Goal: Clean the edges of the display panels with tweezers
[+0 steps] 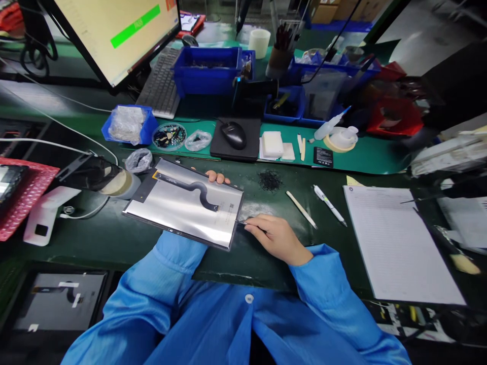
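A tablet display panel (182,203) with a silver metal back and a dark flex cable (201,195) is held tilted above the bench. My left hand (217,177) supports it from beneath; only the fingertips show past its far edge, and the rest is hidden under the panel. At the panel's right edge my right hand (276,235) pinches a thin metal tool, perhaps tweezers (240,221), with its tip against the edge. Beyond my right hand lies a heap of thin black scraps (270,180). A pale wooden stick (301,209) and a white pen (329,205) rest to the right.
A lined paper pad (399,243) lies at the right. Along the back stand blue bins (207,71), a mouse (233,135) on its pad, a keyboard (160,83) and a monitor (117,30). Another panel (61,299) sits low at the left, below pink bubble wrap (28,192).
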Demonstrator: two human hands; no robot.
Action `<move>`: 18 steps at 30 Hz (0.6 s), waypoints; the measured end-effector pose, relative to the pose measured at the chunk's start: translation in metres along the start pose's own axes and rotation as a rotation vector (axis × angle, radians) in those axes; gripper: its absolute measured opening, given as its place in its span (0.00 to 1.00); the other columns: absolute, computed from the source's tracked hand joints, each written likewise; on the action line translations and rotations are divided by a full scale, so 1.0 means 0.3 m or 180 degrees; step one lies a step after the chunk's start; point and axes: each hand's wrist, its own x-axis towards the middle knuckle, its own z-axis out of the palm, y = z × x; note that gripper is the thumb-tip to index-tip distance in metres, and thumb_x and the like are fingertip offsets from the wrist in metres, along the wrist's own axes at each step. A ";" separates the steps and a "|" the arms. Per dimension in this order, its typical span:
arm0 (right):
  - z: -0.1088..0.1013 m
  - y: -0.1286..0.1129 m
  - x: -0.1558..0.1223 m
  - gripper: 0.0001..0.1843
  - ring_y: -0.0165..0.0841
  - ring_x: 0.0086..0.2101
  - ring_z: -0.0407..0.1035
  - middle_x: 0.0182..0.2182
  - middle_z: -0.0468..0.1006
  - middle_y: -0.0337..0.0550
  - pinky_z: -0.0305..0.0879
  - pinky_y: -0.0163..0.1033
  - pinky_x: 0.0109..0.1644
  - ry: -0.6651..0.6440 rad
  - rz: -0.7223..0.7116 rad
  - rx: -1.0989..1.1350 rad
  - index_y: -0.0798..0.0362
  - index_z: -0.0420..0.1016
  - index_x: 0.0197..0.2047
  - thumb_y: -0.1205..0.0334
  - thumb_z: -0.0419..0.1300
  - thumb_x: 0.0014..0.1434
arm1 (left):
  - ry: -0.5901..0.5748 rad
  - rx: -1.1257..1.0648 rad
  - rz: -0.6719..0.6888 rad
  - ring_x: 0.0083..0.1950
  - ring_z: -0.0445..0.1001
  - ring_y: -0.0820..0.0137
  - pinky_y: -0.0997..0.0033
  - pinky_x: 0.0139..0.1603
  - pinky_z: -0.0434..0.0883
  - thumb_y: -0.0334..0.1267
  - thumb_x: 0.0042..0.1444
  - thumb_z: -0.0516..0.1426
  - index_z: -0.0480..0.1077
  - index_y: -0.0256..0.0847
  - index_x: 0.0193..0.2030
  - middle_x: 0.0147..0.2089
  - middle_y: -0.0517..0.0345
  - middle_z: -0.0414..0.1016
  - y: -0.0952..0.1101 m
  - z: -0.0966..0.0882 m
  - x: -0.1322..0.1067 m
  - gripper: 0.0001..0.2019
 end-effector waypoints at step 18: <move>0.004 0.001 -0.002 0.08 0.43 0.34 0.80 0.37 0.86 0.42 0.78 0.49 0.39 0.0072 0.0165 0.0048 0.41 0.83 0.46 0.57 0.62 0.67 | 0.0029 -0.0026 -0.0146 0.40 0.65 0.70 0.63 0.55 0.69 0.52 0.76 0.35 0.66 0.43 0.36 0.35 0.58 0.64 -0.009 -0.021 0.013 0.27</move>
